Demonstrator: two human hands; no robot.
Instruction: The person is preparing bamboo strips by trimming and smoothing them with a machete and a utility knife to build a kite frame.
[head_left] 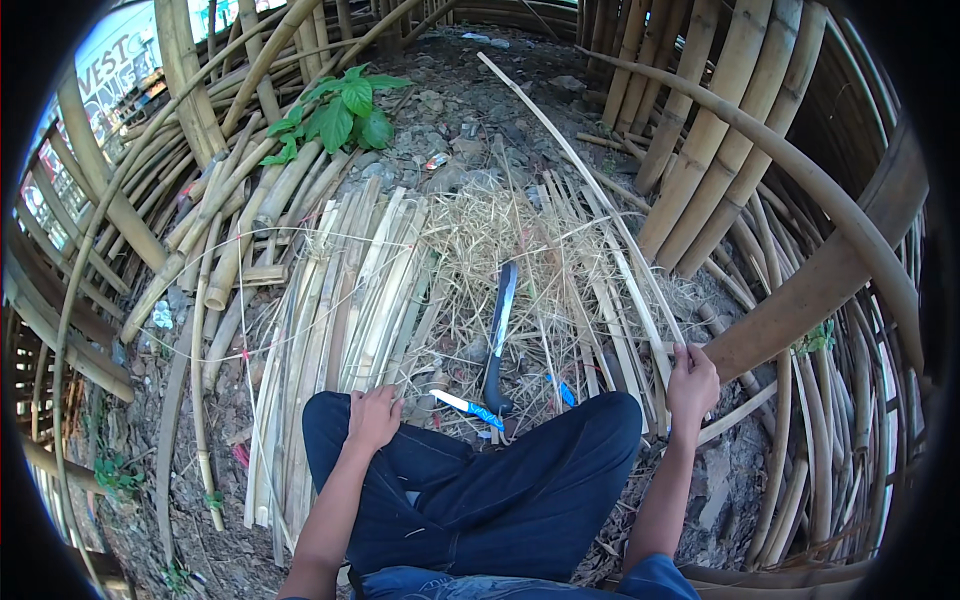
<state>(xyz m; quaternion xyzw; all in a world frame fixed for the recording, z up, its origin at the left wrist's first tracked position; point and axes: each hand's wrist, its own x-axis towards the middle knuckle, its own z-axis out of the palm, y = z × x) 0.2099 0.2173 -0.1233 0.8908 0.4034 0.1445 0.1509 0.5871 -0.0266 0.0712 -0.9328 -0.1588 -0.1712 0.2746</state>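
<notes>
My right hand is closed on the near end of a long, pale bamboo strip. The strip slants away to the upper left, over the shavings and split bamboo. On my left knee rests my left hand, its fingers loosely laid over the dark trousers and holding nothing visible. A machete with a dark curved handle lies between my knees, its blade pointing away. Beside its handle is a small knife with a blue handle. Another blue piece, partly hidden, sits right of the machete.
Split bamboo strips lie in a row on the left. Thin shavings cover the middle ground. Bamboo poles lean at the right, with a wide bamboo piece slanting near my right hand. Leafy plants grow at the back left.
</notes>
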